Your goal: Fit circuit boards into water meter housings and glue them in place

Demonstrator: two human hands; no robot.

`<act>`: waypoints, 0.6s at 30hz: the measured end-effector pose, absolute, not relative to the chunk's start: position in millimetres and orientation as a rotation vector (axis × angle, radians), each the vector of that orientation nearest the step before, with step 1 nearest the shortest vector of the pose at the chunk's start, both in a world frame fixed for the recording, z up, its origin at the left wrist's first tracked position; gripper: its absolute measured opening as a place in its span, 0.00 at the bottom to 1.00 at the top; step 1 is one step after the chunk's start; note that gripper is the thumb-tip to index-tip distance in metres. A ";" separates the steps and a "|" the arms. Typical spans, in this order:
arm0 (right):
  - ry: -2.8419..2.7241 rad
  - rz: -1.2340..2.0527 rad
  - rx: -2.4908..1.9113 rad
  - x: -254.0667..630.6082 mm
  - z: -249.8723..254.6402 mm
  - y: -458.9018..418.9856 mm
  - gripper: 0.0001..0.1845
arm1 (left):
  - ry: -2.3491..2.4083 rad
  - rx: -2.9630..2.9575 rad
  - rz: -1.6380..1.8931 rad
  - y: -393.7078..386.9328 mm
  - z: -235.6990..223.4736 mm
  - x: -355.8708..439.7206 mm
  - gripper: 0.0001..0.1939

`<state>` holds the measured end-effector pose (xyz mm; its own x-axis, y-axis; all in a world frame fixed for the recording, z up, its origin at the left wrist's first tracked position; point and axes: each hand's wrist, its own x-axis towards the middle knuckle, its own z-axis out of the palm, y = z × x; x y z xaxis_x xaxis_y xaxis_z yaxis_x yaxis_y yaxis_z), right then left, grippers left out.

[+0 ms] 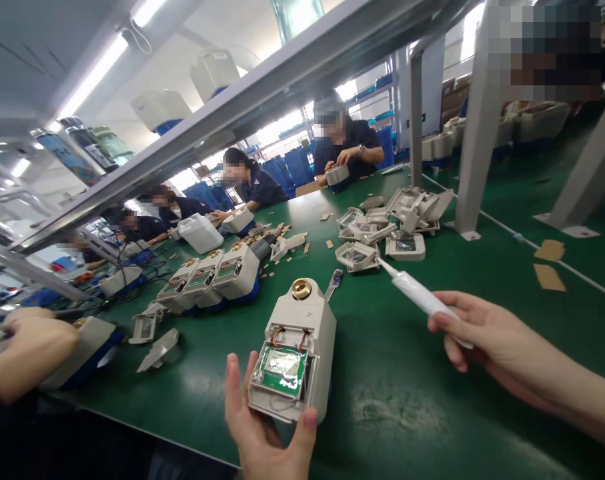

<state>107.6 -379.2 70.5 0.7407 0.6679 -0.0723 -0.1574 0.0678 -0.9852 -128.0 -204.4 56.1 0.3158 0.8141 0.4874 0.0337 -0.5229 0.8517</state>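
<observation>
My left hand [269, 427] is closed round the lower end of an off-white device housing [323, 340], with fingers on one side and thumb on the other. A green circuit board [282, 368] under a clear, shiny cover shows in its open front, with coloured wires above it. At the top of the housing sits a brass ring fitting [301, 289]. My right hand [475, 333] grips a white squeeze tube [422, 297], its narrow nozzle pointing up and left. The nozzle tip is close to a loose cover [357, 256] at the near side of a pile; contact cannot be told.
Similar housings [236, 272] stand in a row at left. Loose covers [415, 210] are heaped beyond the tube. Brown cardboard pieces [549, 277] lie at right. Metal shelf posts [477, 147] rise from the green table [382, 427]. A co-worker's arm [37, 353] is at left; several people sit beyond.
</observation>
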 end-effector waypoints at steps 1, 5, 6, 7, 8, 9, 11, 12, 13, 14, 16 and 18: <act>-0.413 0.784 -1.256 98.8 78.5 -369.2 0.25 | 0.741 1.793 1.287 -205.5 52.8 -127.6 0.52; -0.430 0.995 -0.963 82.4 102.7 -344.1 0.25 | 0.822 1.719 1.178 -207.2 40.7 -129.0 0.58; -0.430 1.004 -0.928 82.0 105.1 -342.1 0.25 | 0.850 1.690 1.127 -206.7 38.7 -130.0 0.59; -0.418 1.011 -0.901 82.5 106.1 -341.4 0.24 | 0.868 1.671 1.087 -206.0 37.1 -131.0 0.59; -0.398 1.014 -0.889 83.7 105.8 -341.8 0.23 | 0.876 1.665 1.063 -205.1 35.8 -131.9 0.59; -0.378 1.019 -0.891 85.5 104.7 -342.7 0.22 | 0.876 1.673 1.059 -204.2 34.8 -132.6 0.59; -0.342 1.006 -0.913 90.0 101.8 -344.8 0.19 | 0.874 1.698 1.094 -202.7 33.2 -133.1 0.59; -0.333 0.988 -0.920 92.3 100.5 -345.3 0.19 | 0.880 1.695 1.119 -202.3 32.6 -132.8 0.59; -0.327 0.960 -0.921 94.4 99.3 -345.3 0.18 | 0.891 1.676 1.145 -202.1 32.2 -132.2 0.59; -0.326 0.928 -0.920 96.1 98.3 -344.8 0.19 | 0.904 1.643 1.169 -202.1 32.0 -131.3 0.60; -0.335 0.874 -0.923 97.7 96.5 -343.3 0.20 | 0.927 1.555 1.205 -202.8 32.4 -128.8 0.61; -0.371 0.841 -0.942 96.3 94.8 -342.3 0.19 | 0.946 1.471 1.222 -204.3 34.1 -126.0 0.62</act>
<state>96.3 -342.3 94.8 0.6350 0.7693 -0.0700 -0.4677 0.3107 -0.8275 -126.0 -204.3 34.1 0.1951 0.9533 0.2305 -0.0154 -0.2320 0.9726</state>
